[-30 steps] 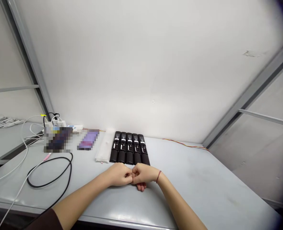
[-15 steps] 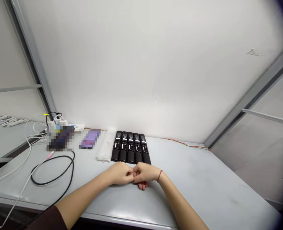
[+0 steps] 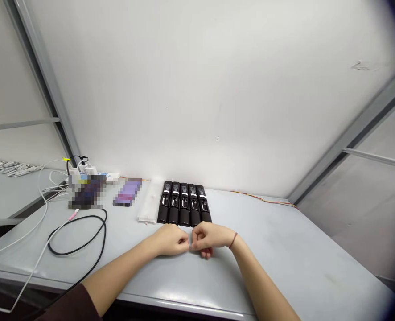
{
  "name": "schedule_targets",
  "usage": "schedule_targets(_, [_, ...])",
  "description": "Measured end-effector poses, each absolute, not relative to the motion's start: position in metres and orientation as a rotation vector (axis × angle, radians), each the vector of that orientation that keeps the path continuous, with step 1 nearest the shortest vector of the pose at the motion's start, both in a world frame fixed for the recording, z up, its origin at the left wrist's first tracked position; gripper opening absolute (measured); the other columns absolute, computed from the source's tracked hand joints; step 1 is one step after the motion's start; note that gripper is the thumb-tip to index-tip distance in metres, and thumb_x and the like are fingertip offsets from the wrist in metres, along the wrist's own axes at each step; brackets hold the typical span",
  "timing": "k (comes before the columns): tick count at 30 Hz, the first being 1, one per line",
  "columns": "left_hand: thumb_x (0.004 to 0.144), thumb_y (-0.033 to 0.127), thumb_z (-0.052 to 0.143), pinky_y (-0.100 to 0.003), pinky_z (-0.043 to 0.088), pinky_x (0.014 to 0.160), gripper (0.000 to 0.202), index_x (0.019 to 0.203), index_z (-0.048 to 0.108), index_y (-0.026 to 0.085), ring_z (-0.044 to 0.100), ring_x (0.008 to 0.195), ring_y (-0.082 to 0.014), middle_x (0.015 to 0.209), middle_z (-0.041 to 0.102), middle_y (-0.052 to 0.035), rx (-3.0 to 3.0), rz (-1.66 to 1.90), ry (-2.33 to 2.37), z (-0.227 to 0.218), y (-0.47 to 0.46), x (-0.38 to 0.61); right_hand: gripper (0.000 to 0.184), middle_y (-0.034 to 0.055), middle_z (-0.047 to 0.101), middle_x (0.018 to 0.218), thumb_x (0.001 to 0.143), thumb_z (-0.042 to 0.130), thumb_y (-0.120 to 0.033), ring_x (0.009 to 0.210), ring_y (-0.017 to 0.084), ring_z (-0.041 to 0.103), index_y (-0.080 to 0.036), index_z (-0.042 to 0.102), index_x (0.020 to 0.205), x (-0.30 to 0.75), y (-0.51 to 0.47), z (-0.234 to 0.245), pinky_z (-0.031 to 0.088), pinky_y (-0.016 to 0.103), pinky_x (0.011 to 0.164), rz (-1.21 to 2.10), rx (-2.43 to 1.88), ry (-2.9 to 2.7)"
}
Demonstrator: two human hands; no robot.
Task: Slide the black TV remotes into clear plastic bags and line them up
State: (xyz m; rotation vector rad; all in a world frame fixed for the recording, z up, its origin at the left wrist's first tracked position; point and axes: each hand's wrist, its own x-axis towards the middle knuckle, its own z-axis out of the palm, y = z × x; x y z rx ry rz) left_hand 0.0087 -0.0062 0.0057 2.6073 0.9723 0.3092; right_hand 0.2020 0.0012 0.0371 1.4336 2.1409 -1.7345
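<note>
My left hand [image 3: 170, 240] and my right hand [image 3: 209, 238] rest curled at the middle of the grey table [image 3: 284, 240], their fingertips nearly meeting. Something small and pale may lie between them [image 3: 190, 244], but it is too small to name. Just behind my hands, several black oblong units with white labels [image 3: 184, 204] lie side by side. My left hand is close to their near ends, with no contact visible. A thin red bracelet [image 3: 233, 240] circles my right wrist.
A long white translucent package [image 3: 148, 200] and a purple flat item [image 3: 127, 192] lie left of the row. Beyond them are a pixelated object [image 3: 87, 191] and a power strip [image 3: 109, 177]. A black cable [image 3: 77, 238] and white cable [image 3: 33, 236] loop across the left.
My hands have drawn slightly apart, with my right hand shifting right. The whole view has moved a little, so the table items sit further right in the picture.
</note>
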Motion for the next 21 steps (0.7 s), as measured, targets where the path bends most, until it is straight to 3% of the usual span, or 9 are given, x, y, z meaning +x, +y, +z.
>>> schedule_targets(3, [0.078,0.022,0.046,-0.025,0.025,0.051,0.024,0.058,0.059,0.017,0.049,0.052,-0.0115,0.058,0.062,-0.0004,2.634,0.296,0.986,0.006,-0.007,0.009,0.021,-0.0045,0.052,0.056,0.074,0.059,-0.032,0.049,0.010,0.048,-0.016,0.059,0.088,0.226,0.007,0.044,0.041,0.023,0.050,-1.417,1.727,2.438])
schedule_targets(6, [0.077,0.021,0.046,-0.025,0.026,0.051,0.024,0.058,0.059,0.017,0.049,0.053,-0.0116,0.059,0.062,-0.0004,2.632,0.292,0.972,0.007,-0.007,0.009,0.051,-0.0017,0.052,0.073,0.068,0.067,-0.035,0.065,0.013,0.051,-0.021,0.055,0.116,0.248,0.013,0.042,0.044,0.027,0.065,-1.037,1.951,2.537])
schedule_targets(10, [0.077,0.021,0.047,-0.025,0.026,0.052,0.023,0.059,0.060,0.017,0.049,0.053,-0.0119,0.060,0.063,-0.0004,2.636,0.295,0.966,0.006,-0.006,0.009,0.077,0.0032,0.052,0.092,0.064,0.070,-0.038,0.079,0.017,0.054,-0.026,0.042,0.135,0.259,0.017,0.035,0.045,0.031,0.078,-0.936,2.033,2.444])
schedule_targets(12, [0.078,0.021,0.048,-0.025,0.026,0.052,0.023,0.059,0.060,0.017,0.049,0.053,-0.0116,0.060,0.063,-0.0004,2.631,0.297,0.961,0.006,-0.006,0.009,0.079,0.0038,0.053,0.092,0.066,0.068,-0.036,0.078,0.017,0.054,-0.024,0.038,0.138,0.258,0.018,0.034,0.046,0.030,0.075,-0.954,2.040,2.455])
schedule_targets(17, [0.078,0.022,0.047,-0.025,0.024,0.052,0.024,0.058,0.060,0.017,0.049,0.053,-0.0114,0.059,0.063,-0.0008,2.627,0.321,0.975,0.004,-0.006,0.009,0.064,0.0044,0.054,0.090,0.067,0.065,-0.036,0.075,0.018,0.054,-0.021,0.050,0.128,0.256,0.019,0.035,0.045,0.030,0.070,-0.945,2.003,2.487])
schedule_targets(21, [0.079,0.024,0.047,-0.025,0.025,0.051,0.024,0.062,0.062,0.017,0.050,0.053,-0.0119,0.060,0.063,-0.0016,2.610,0.302,0.960,0.015,-0.005,0.013,0.064,0.0057,0.055,0.092,0.065,0.066,-0.034,0.078,0.019,0.054,-0.019,0.050,0.125,0.258,0.019,0.031,0.044,0.030,0.072,-0.888,1.992,2.512])
